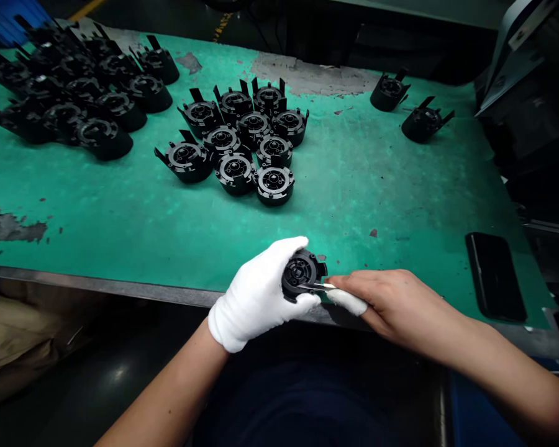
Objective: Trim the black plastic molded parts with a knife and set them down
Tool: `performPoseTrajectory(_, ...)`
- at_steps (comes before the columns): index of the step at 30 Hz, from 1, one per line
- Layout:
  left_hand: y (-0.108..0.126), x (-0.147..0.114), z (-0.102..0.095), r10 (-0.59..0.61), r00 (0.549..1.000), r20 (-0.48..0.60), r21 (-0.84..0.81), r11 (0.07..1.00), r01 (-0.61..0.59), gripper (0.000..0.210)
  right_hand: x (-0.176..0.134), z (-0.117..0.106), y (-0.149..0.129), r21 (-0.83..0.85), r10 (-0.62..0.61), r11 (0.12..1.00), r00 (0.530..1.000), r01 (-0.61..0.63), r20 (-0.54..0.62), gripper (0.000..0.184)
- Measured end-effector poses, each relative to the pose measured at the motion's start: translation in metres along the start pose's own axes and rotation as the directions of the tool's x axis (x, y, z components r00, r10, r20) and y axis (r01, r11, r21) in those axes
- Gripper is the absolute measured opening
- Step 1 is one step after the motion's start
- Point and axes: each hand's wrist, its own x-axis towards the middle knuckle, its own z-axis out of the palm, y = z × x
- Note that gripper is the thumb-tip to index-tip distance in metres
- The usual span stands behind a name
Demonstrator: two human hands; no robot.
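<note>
My left hand (pixel 261 292), in a white glove, is wrapped round a black round plastic housing (pixel 300 273) near the front edge of the table. The housing's ringed inner face is turned up toward me. In my right hand (pixel 377 298), bare apart from a white cover on the thumb, is a slim knife (pixel 317 286). Its narrow metal blade lies across the lower rim of the housing; whether it touches cannot be made out. Most of the handle is hidden by my fingers.
Several similar black housings (pixel 235 166) stand grouped mid-table, with a larger cluster (pixel 97 133) at left. Two more housings (pixel 389 92) sit at back right. A black phone (pixel 496 276) lies on the right of the green table (pixel 354 205). A blue bin (pixel 13 22) is at far left.
</note>
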Motion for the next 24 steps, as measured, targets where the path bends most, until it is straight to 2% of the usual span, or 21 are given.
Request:
performPoseTrajectory(6,-0.002,0.000,0.002,0.018,1.000,-0.006,0.004,1.000,-0.018,0.073,0.002,0.005,0.004,-0.126,-0.011,0.992,1.000,0.008,-0.027,0.048)
performPoseTrajectory(11,-0.003,0.003,-0.001,0.022,0.999,0.023,0.002,1.000,-0.023,0.076,0.014,-0.013,0.005,-0.106,-0.066,0.992,0.996,0.071,0.054,0.041)
performPoseTrajectory(16,0.000,0.004,-0.004,0.013,0.998,0.067,0.015,1.000,-0.014,0.078,0.026,-0.039,0.014,0.061,-0.137,0.990,0.982,0.130,0.130,0.023)
performPoseTrajectory(17,0.002,0.002,-0.001,-0.002,0.999,0.040,0.023,1.000,0.001,0.077,0.024,-0.038,0.013,0.133,-0.123,0.985,0.985,0.106,0.125,0.022)
performPoseTrajectory(19,0.004,-0.005,0.008,-0.053,0.993,-0.102,0.049,0.997,0.058,0.079,0.015,-0.025,0.006,0.344,-0.031,0.939,0.996,-0.002,0.089,0.021)
performPoseTrajectory(20,0.005,-0.009,0.014,-0.077,0.978,-0.196,0.065,0.994,0.092,0.081,0.009,-0.012,-0.001,0.482,0.050,0.873,0.996,-0.078,0.071,0.021)
performPoseTrajectory(21,0.005,-0.013,0.020,-0.100,0.953,-0.286,0.079,0.989,0.127,0.084,0.002,0.005,-0.011,0.627,0.146,0.763,0.987,-0.156,0.068,0.020)
performPoseTrajectory(22,0.006,-0.016,0.026,-0.118,0.927,-0.356,0.091,0.983,0.160,0.086,-0.004,0.023,-0.022,0.777,0.222,0.590,0.969,-0.219,0.105,0.017)
performPoseTrajectory(24,0.006,-0.021,0.034,-0.139,0.899,-0.414,0.112,0.973,0.202,0.088,-0.012,0.060,-0.048,0.941,0.284,0.109,0.917,-0.320,0.279,0.016)
